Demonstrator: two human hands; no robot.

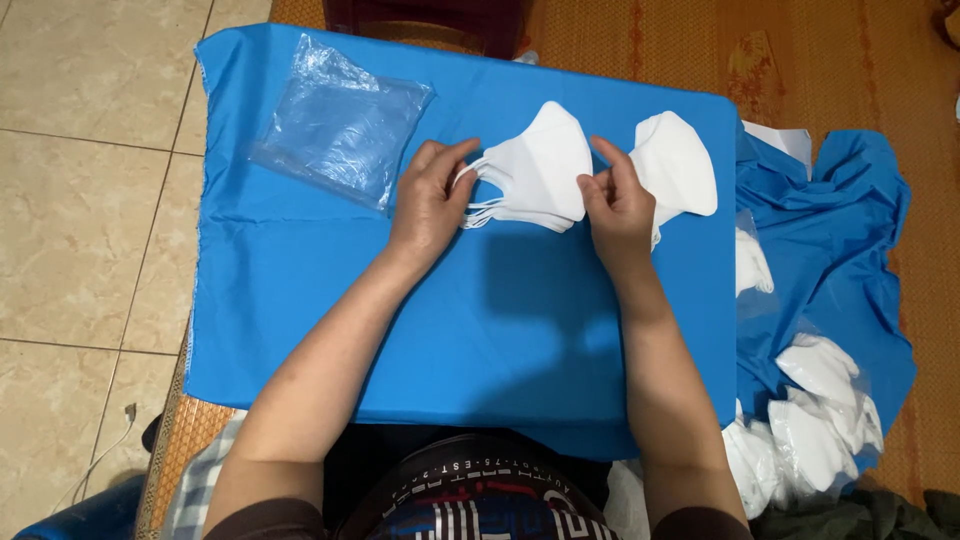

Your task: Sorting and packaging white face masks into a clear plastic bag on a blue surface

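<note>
Stack of white folded face masks [540, 165] sits mid-bench on the blue cloth [480, 300], a little toward the far edge. Left hand [432, 200] has its fingers [462, 172] curled around the ear-loop end of the stack, thumb on top — a light pinch, not a full clamp. Right hand [618, 200] pinches the stack's right edge between thumb and forefinger, the other fingers loosely folded.

Doing it well, as I judge it: hold both ends level so the masks stay edge-aligned, keep the loops [480, 210] gathered under the left thumb so they don't splay, and press flat against the bench rather than lift — thin fabric fans out easily.

A second single white mask [678, 165] lies just right of the stack, partly behind the right hand. Clear plastic bag [340, 125] lies flat to the left, near the stack but apart from it. More white masks [815, 415] are piled off the bench's right side on loose blue fabric [850, 230].

Hard to tell:
- How many masks are in the stack — the layers merge into one white shape.
- Whether the bag is empty — too transparent and glary.
- The right fingertips' exact contact point, hidden by the hand itself.
- The dark object at the far edge is cut off by the frame.
</note>
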